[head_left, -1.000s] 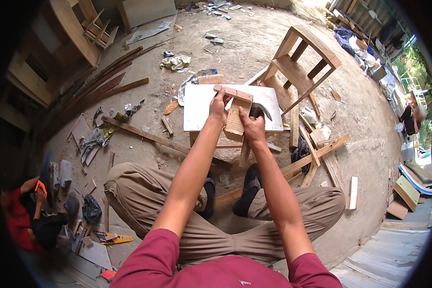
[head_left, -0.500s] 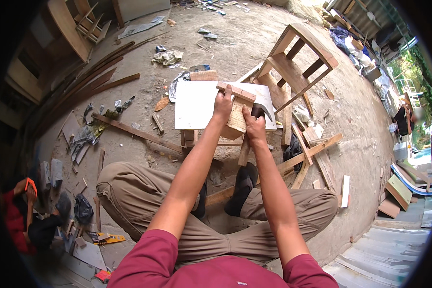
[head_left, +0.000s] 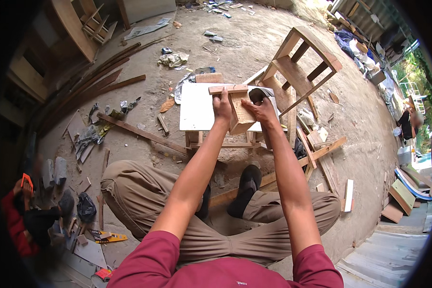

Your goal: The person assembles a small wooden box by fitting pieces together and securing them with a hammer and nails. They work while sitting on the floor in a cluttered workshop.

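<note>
Above a small white-topped table, my left hand is closed around a wooden piece. This piece is a pale block with a narrow wooden strip lying across its far end. My right hand grips a hammer with a dark head; its wooden handle points down beside my wrist. The right thumb presses against the block's right side. Whether the strip is fastened to the block I cannot tell.
A small wooden chair frame lies tilted beyond the table on the right. Planks, long boards and crumpled wrappers litter the ground. A person in red sits at the far left with an orange object.
The strip and block have turned in my hands, so the strip runs nearly level instead of sloping. My right hand and the hammer have shifted slightly right, and the hammer head has rotated.
</note>
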The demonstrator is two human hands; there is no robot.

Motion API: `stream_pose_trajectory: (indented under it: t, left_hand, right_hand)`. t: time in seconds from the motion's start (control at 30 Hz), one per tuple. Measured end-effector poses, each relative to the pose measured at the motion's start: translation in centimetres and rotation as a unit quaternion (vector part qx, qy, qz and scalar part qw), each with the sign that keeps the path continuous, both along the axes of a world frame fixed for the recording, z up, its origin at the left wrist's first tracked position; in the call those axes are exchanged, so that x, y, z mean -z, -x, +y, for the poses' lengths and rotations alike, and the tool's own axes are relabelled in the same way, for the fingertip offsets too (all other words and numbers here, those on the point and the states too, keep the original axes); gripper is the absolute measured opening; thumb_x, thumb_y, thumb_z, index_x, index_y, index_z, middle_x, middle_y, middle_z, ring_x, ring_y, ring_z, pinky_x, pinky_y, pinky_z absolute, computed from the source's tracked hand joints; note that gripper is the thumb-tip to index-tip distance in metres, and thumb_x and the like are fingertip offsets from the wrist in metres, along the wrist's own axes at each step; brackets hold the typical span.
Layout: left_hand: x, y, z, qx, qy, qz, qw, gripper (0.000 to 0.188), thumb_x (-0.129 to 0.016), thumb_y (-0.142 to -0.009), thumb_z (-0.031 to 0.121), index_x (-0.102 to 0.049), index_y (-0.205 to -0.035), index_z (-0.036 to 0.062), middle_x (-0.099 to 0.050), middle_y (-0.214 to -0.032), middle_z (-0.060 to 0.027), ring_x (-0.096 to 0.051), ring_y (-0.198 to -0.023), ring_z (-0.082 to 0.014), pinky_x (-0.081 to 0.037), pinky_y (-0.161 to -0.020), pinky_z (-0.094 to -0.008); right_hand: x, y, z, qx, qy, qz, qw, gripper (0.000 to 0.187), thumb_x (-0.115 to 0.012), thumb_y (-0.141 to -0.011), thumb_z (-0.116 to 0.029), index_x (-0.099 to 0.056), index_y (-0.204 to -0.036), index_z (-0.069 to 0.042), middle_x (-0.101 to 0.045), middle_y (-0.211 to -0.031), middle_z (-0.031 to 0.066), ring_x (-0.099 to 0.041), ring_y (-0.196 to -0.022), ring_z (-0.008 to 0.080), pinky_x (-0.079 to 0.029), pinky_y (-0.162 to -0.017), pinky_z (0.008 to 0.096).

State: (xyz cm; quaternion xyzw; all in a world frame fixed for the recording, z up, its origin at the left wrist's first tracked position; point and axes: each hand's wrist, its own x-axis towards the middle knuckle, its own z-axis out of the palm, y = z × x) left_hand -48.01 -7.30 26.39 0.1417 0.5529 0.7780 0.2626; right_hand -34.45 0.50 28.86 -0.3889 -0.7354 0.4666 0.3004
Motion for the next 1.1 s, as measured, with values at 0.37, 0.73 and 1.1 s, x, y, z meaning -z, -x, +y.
stream_pose_trajectory:
  t: [0.37, 0.73, 1.1]
  left_hand:
    - [0.8, 1.8, -3.6, 0.039, -0.127, -0.017, 0.991, 0.035, -0.068, -0.093, 0.029, -0.059, -0.116, 0.0049, -0.062, -0.113, -0.0039, -0.057, -0.108, -0.0125, -0.043, -0.092, -0.0289]
    - [-9.4, 8.8, -5.7, 0.277, 0.276, 0.435, 0.811, 0.057, -0.072, -0.083, 0.032, -0.055, -0.128, 0.0001, -0.066, -0.119, -0.0212, -0.065, -0.109, -0.0318, -0.051, -0.095, -0.0391]
    - [-8.3, 7.2, -4.9, 0.269, 0.426, 0.642, 0.578, 0.025, -0.057, -0.083, 0.009, -0.061, -0.107, 0.0025, -0.071, -0.095, -0.021, -0.07, -0.092, -0.0352, -0.056, -0.08, -0.0462]
  right_hand:
    - [0.0, 0.5, 1.3, -0.015, -0.111, -0.1, 0.989, 0.085, -0.092, -0.06, -0.052, -0.059, -0.118, 0.001, -0.069, -0.107, 0.0155, -0.066, -0.096, 0.0225, -0.053, -0.086, 0.0345]
    - [2.5, 0.0, 1.6, 0.032, -0.005, -0.075, 0.997, 0.053, -0.087, -0.077, -0.023, -0.06, -0.115, 0.001, -0.069, -0.101, 0.0119, -0.062, -0.084, 0.0149, -0.056, -0.076, 0.0295]
    - [-4.2, 0.2, -1.5, 0.083, -0.211, -0.137, 0.964, 0.051, -0.077, -0.08, -0.034, -0.061, -0.114, 0.001, -0.071, -0.101, 0.0209, -0.07, -0.095, 0.0346, -0.054, -0.084, 0.0403]
